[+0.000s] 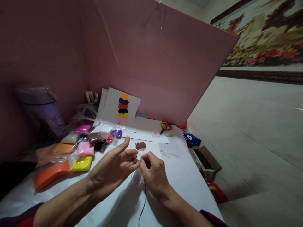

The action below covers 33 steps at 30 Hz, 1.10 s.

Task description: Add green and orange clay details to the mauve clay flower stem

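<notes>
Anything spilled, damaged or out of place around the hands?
Nothing looks spilled or damaged. The only untidy spot is at the left, where coloured packets overlap in a jumble. A dark cord trails below the right hand, without a visible knot.

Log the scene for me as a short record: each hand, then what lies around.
left hand: fingers part curled, small green thing at them; grip on it unclear
right hand: grip pinched shut beside the left fingertips; what it pinches is too small to tell
cord: dark, trails below the right hand
beyond hands: brown pile
scissors: past the pile, to the right
left side: coloured packets, flask
back: sheet with stacked colours
</notes>
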Available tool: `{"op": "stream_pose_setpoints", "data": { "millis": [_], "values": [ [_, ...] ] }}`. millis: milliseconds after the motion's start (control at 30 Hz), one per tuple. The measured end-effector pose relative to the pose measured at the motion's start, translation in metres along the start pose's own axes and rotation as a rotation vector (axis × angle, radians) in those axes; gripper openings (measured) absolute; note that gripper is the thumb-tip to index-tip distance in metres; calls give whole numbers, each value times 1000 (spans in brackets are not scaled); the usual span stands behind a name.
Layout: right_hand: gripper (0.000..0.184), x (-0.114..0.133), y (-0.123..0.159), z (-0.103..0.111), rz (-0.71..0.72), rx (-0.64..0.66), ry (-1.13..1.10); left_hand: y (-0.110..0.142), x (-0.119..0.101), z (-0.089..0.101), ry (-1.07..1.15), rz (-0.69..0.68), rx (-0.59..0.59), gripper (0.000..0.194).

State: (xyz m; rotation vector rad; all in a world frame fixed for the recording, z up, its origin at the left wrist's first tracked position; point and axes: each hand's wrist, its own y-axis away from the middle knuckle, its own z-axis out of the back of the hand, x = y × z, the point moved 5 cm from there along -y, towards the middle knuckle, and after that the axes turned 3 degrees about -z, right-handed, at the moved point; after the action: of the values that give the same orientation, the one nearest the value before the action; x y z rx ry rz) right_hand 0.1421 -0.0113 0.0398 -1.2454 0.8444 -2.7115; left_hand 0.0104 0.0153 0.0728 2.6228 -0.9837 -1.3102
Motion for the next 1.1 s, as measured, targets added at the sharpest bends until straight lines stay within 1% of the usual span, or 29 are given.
{"op": "stream_pose_setpoints", "data": {
  "millis": [100,133,200,267,333,400,433,567,633,667,733,800,833,967,1033,1100],
  "values": [
    [15,1,1,-2,2,5,-18,1,3,5,53,80,-156,47],
    [15,1,1,-2,2,6,-23,0,2,5,61,73,-178,45],
    [16,1,1,-2,7,2,-26,0,3,5,71,58,-166,39],
    [16,1,1,-1,11,-5,-27,-2,4,7,48,37,-137,40],
    [15,2,0,3,7,-17,-26,-5,2,9,-8,-22,-62,37],
    [15,2,-2,8,-5,-35,-22,-8,-1,8,-153,-107,59,32],
    [14,2,-3,10,-10,-43,-22,-9,-3,9,-243,-164,79,29],
    [14,4,-7,16,-9,-33,-36,-14,-13,13,-582,-403,44,16],
    [14,7,-8,18,26,-28,-37,-15,-18,12,-758,-582,51,10],
    [15,9,-8,18,53,-26,-36,-14,-21,11,-845,-691,65,14],
    [16,13,-8,18,108,-20,-40,-16,-22,11,-944,-810,117,19],
    [17,15,-8,18,143,-6,-53,-21,-21,13,-996,-824,173,22],
    [17,16,-8,18,151,-1,-62,-23,-20,15,-1011,-826,179,21],
    [17,17,-8,21,148,22,-102,-26,-19,17,-1032,-799,217,10],
    [16,16,-8,24,123,31,-141,-25,-21,16,-1026,-791,206,8],
    [16,15,-9,26,97,34,-185,-25,-22,17,-1008,-760,154,10]
  ]
}}
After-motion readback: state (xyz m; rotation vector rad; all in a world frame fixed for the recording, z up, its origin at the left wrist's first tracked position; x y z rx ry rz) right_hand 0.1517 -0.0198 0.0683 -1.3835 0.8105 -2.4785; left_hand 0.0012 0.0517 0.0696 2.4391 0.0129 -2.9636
